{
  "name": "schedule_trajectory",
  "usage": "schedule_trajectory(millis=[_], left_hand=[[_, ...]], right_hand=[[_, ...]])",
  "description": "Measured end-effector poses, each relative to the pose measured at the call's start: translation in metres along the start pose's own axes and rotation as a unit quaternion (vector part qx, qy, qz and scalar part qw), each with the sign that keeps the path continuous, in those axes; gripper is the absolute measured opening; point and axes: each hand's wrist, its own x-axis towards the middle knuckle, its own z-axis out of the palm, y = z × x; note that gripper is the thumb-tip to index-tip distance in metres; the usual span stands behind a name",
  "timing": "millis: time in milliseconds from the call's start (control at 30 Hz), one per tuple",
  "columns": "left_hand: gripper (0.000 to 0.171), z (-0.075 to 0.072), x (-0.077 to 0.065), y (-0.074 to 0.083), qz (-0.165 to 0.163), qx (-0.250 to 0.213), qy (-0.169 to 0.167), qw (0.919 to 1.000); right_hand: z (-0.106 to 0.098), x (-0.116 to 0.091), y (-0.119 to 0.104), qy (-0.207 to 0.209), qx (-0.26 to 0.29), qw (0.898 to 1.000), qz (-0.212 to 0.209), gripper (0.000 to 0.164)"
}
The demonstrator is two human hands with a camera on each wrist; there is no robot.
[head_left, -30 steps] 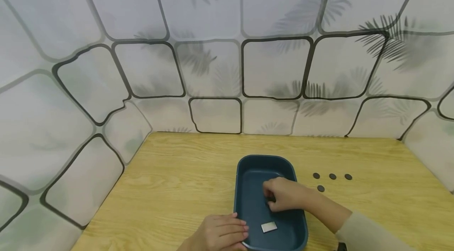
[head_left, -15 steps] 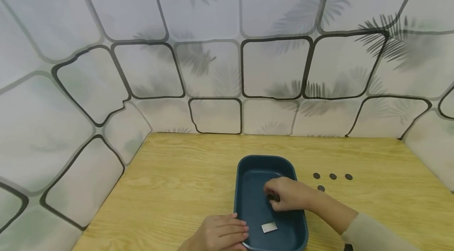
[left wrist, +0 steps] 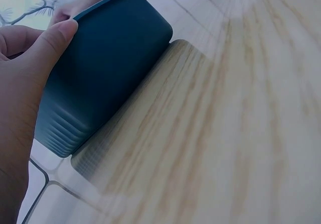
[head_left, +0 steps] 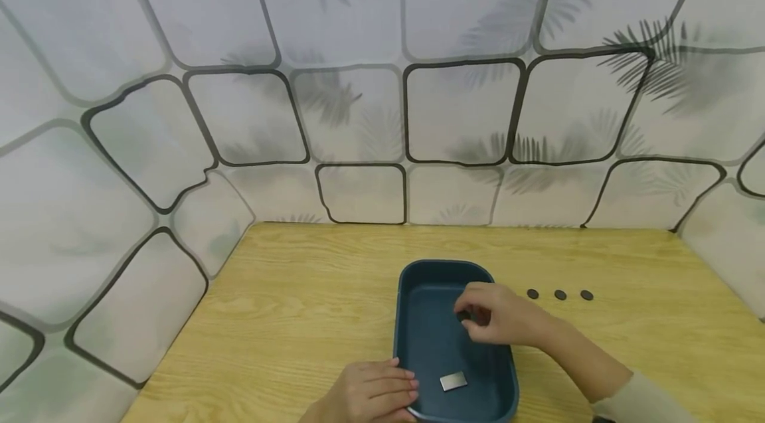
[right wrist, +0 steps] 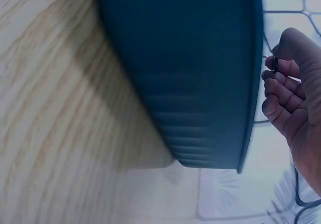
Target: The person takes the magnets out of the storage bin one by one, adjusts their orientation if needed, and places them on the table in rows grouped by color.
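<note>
My right hand (head_left: pixel 508 315) is over the right half of a dark blue rectangular tub (head_left: pixel 427 343). Between its thumb and forefinger it pinches a small dark round disc (right wrist: pixel 275 64), seen edge-on in the right wrist view. My left hand (head_left: pixel 373 393) holds the tub's near left rim, fingers over the edge and the thumb (left wrist: pixel 65 30) at the rim in the left wrist view. On the tub's floor, near the front, lies a small silvery rectangular block (head_left: pixel 453 381).
Right of the tub, three dark discs lie in a row on the wood-grain table (head_left: pixel 299 297), including a middle disc (head_left: pixel 560 295). The right forearm crosses the tub's right wall. A patterned wall covering (head_left: pixel 358 117) rises behind and at both sides.
My right hand has moved up and to the right inside the tub's outline, carrying the disc. A fourth disc on the table is now covered by the right wrist. The left hand stays put.
</note>
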Motion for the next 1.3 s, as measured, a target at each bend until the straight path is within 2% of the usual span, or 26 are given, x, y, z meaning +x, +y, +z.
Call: schedule_trajectory(millis=[133,333,533,767,900,1000,1100,1233,1300], left_hand=[[0.021,-0.001,0.001,-0.001,0.0,-0.002,-0.002,1.0],[0.021,-0.001,0.0,0.0,-0.003,-0.004,-0.001,1.0],[0.019,-0.003,0.004,-0.002,0.012,0.005,0.01,0.9999],[0.02,-0.003,0.005,-0.002,0.021,0.007,0.012,0.9997],[0.02,-0.002,0.002,-0.001,0.014,0.007,0.007,0.9998],[0.02,-0.001,0.001,-0.001,0.012,0.006,0.006,0.9999],[0.02,-0.001,0.0,-0.001,0.013,0.006,0.005,0.9999],[0.019,0.0,-0.001,-0.001,0.013,0.005,0.005,0.9999],[0.019,0.001,-0.002,-0.001,0.013,0.005,0.005,0.9999]], right_hand=[[-0.009,-0.004,-0.002,0.036,-0.009,0.999,-0.026,0.032],[-0.021,-0.015,0.004,0.078,-0.025,0.995,-0.06,0.019],[-0.032,-0.029,0.011,0.092,-0.062,0.993,-0.037,0.024],[-0.04,-0.052,0.023,0.114,-0.078,0.99,-0.026,0.006],[-0.045,-0.066,0.032,0.134,-0.09,0.986,-0.033,0.017],[-0.051,-0.078,0.038,0.15,-0.111,0.982,-0.017,0.022],[-0.059,-0.089,0.04,0.16,-0.13,0.978,0.018,0.007],[-0.068,-0.1,0.039,0.169,-0.155,0.971,0.06,0.031],[-0.071,-0.105,0.038,0.176,-0.166,0.967,0.077,0.034]])
